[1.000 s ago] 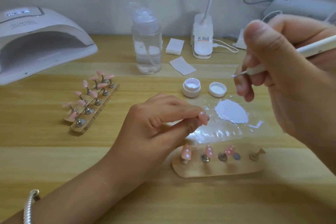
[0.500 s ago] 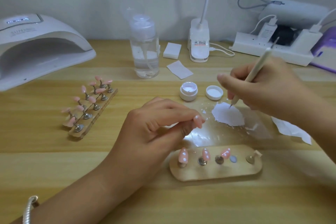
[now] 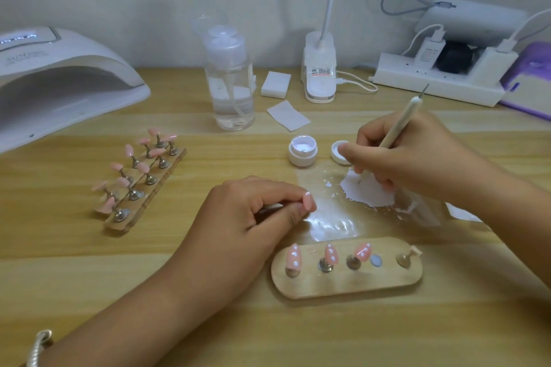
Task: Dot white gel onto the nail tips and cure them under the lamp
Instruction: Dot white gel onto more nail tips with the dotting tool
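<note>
My left hand (image 3: 256, 217) pinches a pink nail tip (image 3: 308, 199) on its small metal stand; one white dot shows at the tip's end. My right hand (image 3: 411, 158) grips a white dotting pen (image 3: 399, 122), its point down in the white gel smear (image 3: 368, 192) on a clear film. An open gel jar (image 3: 302, 153) stands just left of that hand. In front lies a wooden holder (image 3: 346, 283) with three dotted pink tips (image 3: 293, 256). A second wooden holder (image 3: 140, 185) at the left carries several plain pink tips. The curing lamp (image 3: 59, 74) sits far left.
The jar's lid (image 3: 340, 155) lies partly behind my right thumb. A clear pump bottle (image 3: 229, 80), white wipes (image 3: 287, 115), a desk lamp base (image 3: 320, 68) and a power strip (image 3: 438, 80) with plugs stand along the back. A purple box (image 3: 530, 80) is at the far right.
My right hand came down from near the camera and lowered the pen's point into the white gel smear. My left hand has stayed put with the nail tip.
</note>
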`<control>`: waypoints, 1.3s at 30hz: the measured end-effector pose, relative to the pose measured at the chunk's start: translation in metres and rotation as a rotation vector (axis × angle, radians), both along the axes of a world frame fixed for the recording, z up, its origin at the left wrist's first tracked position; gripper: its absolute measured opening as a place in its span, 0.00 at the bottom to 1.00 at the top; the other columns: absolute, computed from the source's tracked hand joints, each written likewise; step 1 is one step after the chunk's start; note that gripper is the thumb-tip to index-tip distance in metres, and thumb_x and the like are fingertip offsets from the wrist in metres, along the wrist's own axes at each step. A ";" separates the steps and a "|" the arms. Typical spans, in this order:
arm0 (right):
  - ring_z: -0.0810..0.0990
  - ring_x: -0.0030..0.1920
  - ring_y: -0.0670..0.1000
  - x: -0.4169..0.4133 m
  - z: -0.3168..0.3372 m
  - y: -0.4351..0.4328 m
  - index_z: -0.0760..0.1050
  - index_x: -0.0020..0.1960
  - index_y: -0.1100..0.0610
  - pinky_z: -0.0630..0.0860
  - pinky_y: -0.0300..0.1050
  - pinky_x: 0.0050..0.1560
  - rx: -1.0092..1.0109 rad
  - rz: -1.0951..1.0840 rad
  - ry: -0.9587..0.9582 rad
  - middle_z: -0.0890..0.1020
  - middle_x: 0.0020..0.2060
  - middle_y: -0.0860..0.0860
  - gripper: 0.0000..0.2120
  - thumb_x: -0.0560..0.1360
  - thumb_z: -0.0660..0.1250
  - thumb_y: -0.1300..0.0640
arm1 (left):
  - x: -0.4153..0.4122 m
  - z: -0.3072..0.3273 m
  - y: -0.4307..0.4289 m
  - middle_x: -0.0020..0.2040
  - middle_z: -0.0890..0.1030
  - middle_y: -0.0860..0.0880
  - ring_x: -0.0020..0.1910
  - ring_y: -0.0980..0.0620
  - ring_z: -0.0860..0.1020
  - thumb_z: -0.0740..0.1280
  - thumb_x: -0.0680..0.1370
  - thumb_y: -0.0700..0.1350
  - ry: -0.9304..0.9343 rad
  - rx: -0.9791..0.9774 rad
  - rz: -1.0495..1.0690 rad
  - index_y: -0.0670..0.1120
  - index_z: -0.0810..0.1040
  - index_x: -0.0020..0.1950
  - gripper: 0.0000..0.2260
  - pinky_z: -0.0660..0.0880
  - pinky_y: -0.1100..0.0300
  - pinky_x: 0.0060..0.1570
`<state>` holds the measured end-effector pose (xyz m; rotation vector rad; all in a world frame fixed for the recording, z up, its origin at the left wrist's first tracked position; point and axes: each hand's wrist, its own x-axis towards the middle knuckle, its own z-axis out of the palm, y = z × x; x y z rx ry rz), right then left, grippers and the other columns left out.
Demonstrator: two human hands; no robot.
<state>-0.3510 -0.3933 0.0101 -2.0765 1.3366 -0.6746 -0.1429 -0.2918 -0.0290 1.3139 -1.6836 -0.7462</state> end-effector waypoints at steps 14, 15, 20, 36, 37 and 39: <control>0.70 0.20 0.44 0.000 0.003 0.001 0.75 0.27 0.57 0.68 0.35 0.23 0.040 0.010 0.034 0.72 0.19 0.47 0.19 0.74 0.70 0.50 | 0.000 0.000 0.000 0.44 0.84 0.65 0.48 0.58 0.82 0.69 0.74 0.51 -0.009 0.003 0.000 0.58 0.86 0.44 0.05 0.76 0.61 0.49; 0.70 0.20 0.44 0.001 0.003 0.004 0.76 0.28 0.57 0.68 0.34 0.23 0.051 0.017 0.025 0.73 0.19 0.47 0.19 0.75 0.70 0.50 | 0.000 0.000 0.000 0.44 0.84 0.65 0.48 0.59 0.82 0.69 0.74 0.52 -0.008 0.005 0.002 0.58 0.86 0.44 0.06 0.76 0.62 0.49; 0.65 0.23 0.46 0.002 0.003 0.002 0.69 0.25 0.59 0.64 0.41 0.28 -0.119 -0.040 0.123 0.68 0.19 0.49 0.20 0.72 0.68 0.53 | -0.001 0.001 0.000 0.44 0.84 0.65 0.49 0.59 0.82 0.69 0.74 0.51 -0.001 0.017 0.006 0.57 0.86 0.45 0.06 0.76 0.63 0.50; 0.73 0.20 0.44 0.009 0.009 0.013 0.77 0.29 0.61 0.67 0.30 0.26 -0.185 -0.031 -0.323 0.72 0.19 0.52 0.23 0.80 0.66 0.52 | -0.001 0.003 0.002 0.43 0.85 0.56 0.46 0.56 0.83 0.71 0.73 0.46 0.104 -0.028 0.031 0.55 0.86 0.43 0.05 0.77 0.67 0.46; 0.74 0.20 0.47 0.012 0.015 0.016 0.77 0.29 0.58 0.68 0.34 0.26 -0.134 0.000 -0.475 0.73 0.19 0.52 0.24 0.81 0.64 0.50 | -0.002 0.004 0.003 0.44 0.85 0.56 0.47 0.56 0.83 0.71 0.73 0.45 0.105 -0.045 0.030 0.54 0.86 0.43 0.05 0.76 0.68 0.46; 0.77 0.21 0.55 0.019 0.027 0.027 0.77 0.29 0.55 0.68 0.39 0.23 -0.034 0.078 -0.696 0.74 0.20 0.52 0.25 0.81 0.61 0.44 | -0.003 0.005 0.003 0.44 0.85 0.57 0.48 0.56 0.83 0.71 0.73 0.45 0.102 -0.069 0.031 0.55 0.85 0.44 0.05 0.75 0.69 0.47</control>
